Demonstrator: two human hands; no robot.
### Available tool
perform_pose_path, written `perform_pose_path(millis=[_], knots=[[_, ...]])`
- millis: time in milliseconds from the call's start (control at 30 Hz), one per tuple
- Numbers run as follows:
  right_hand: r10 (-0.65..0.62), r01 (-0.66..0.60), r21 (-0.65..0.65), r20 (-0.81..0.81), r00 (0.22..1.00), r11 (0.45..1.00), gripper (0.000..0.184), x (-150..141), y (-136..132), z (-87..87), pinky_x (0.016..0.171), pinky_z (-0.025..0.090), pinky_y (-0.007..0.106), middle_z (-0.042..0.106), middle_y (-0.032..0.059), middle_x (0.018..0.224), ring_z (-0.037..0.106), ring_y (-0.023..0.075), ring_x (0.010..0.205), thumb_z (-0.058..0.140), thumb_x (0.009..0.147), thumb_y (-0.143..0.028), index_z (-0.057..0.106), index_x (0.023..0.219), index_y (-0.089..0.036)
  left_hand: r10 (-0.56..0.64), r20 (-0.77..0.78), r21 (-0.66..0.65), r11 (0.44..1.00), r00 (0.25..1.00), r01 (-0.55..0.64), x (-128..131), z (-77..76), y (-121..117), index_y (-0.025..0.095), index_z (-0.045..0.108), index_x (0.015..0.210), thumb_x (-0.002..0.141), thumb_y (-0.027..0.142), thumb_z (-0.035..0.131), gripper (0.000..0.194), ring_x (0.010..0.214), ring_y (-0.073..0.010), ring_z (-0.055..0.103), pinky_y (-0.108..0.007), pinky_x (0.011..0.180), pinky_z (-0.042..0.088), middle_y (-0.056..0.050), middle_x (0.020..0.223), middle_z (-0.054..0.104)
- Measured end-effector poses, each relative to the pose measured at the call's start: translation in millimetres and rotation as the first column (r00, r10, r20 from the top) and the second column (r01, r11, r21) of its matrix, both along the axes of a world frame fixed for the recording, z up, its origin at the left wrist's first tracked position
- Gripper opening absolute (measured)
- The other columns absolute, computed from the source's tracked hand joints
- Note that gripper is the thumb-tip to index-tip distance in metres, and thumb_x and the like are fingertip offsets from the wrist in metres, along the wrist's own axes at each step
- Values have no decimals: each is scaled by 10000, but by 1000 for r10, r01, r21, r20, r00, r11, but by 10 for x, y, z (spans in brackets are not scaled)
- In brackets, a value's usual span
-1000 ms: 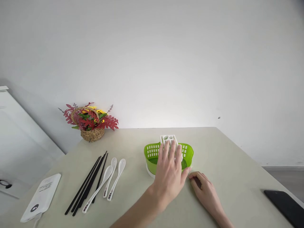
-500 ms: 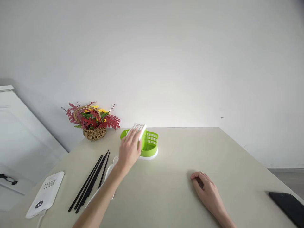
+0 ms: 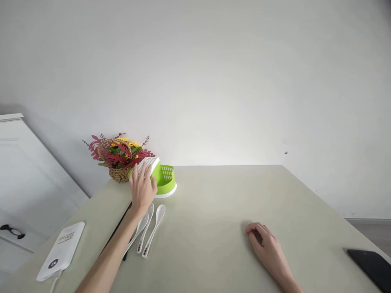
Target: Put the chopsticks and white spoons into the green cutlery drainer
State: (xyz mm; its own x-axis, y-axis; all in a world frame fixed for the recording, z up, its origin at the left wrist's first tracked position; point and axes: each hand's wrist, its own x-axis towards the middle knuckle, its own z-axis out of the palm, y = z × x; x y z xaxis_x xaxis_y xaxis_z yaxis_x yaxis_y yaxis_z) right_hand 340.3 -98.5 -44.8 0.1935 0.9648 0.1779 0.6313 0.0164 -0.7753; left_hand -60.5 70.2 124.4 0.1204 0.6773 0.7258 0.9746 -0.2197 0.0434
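Observation:
My left hand [image 3: 142,188] grips the green and white utensil holder [image 3: 165,188] at its raised middle. Its fingers lie over the white slatted top [image 3: 149,164], with the thumb down the near side. This hand hides the holder's left part. White spoons [image 3: 159,213] lie just in front of the holder, partly under my left forearm. Black chopsticks [image 3: 117,228] are mostly covered by the same forearm. On the right part of the table, my right hand [image 3: 265,244] rests on its side, fingers loosely curled in with nothing visible in them.
A wicker basket of artificial flowers [image 3: 119,174] stands close behind the holder's left side. At the left edge lies a white power bank [image 3: 62,250] with a cable. A black phone [image 3: 371,266] lies at the right edge. The wall [image 3: 229,101] runs behind the table.
My left hand has shifted the utensil holder left, close to the flower basket. The spoons show more fully now, while my forearm covers most of the chopsticks. My right hand stays put.

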Motion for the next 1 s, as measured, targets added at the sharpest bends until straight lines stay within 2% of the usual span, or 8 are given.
perform_pose_path(millis=[100,233,300,400,467,500,733,1000], knots=[[-7,7,-17,8,1000,1000,227,-5,-15,19,761,498,351,696,34,971,641,228,882,441,956,-375,651,953,-290,-146,1,18,989,989,146,210,-176,-204,195,503,1457,984,225,456,475,1572,-338,225,-596,1252,208,-128,1610,440],[-13,13,7,11,1000,1000,223,-15,-34,51,752,502,345,704,37,953,643,221,851,456,951,-367,663,945,-283,-377,141,-79,917,915,390,646,-578,-455,233,628,1265,967,167,485,337,1345,-286,549,-482,1129,436,-134,1364,624],[-15,14,26,10,1000,1000,223,-19,-38,59,745,507,339,709,39,938,650,219,835,466,945,-362,673,938,-279,-438,294,-177,848,849,499,889,-789,-532,236,652,1178,979,180,465,278,1102,-233,678,-391,975,533,-105,1181,693],[-12,11,32,9,1000,999,227,-22,-41,67,735,511,334,713,41,941,659,223,846,468,944,-372,674,937,-277,-417,526,-382,663,741,644,1199,-1033,-590,235,673,1079,997,241,462,226,726,-152,696,-262,698,541,-30,920,750],[-11,10,27,16,1000,1000,231,-24,-45,77,741,512,337,710,42,941,658,226,855,459,952,-382,664,938,-277,-388,574,-470,565,721,678,1328,-1132,-608,239,702,1038,977,248,496,215,632,-138,666,-241,633,508,5,802,754],[-10,10,23,20,1000,1000,233,-25,-47,83,745,512,339,708,43,942,657,227,858,454,957,-384,660,939,-277,-383,569,-493,548,727,675,1364,-1163,-618,241,716,1027,962,241,511,215,623,-138,658,-242,630,499,12,776,754],[-30,29,24,39,999,999,221,-39,-34,78,732,522,343,705,32,902,655,231,806,465,952,-401,655,910,-296,-464,431,-462,624,774,631,1364,-1199,-754,245,708,1021,929,164,501,241,740,-181,660,-298,714,507,-23,806,728],[-26,24,55,41,999,998,225,-50,-12,70,727,525,328,707,33,889,656,223,803,465,948,-393,658,896,-291,-530,315,-461,640,787,615,1403,-1184,-805,248,670,1034,906,91,521,252,817,-201,643,-342,819,508,-16,805,688]])
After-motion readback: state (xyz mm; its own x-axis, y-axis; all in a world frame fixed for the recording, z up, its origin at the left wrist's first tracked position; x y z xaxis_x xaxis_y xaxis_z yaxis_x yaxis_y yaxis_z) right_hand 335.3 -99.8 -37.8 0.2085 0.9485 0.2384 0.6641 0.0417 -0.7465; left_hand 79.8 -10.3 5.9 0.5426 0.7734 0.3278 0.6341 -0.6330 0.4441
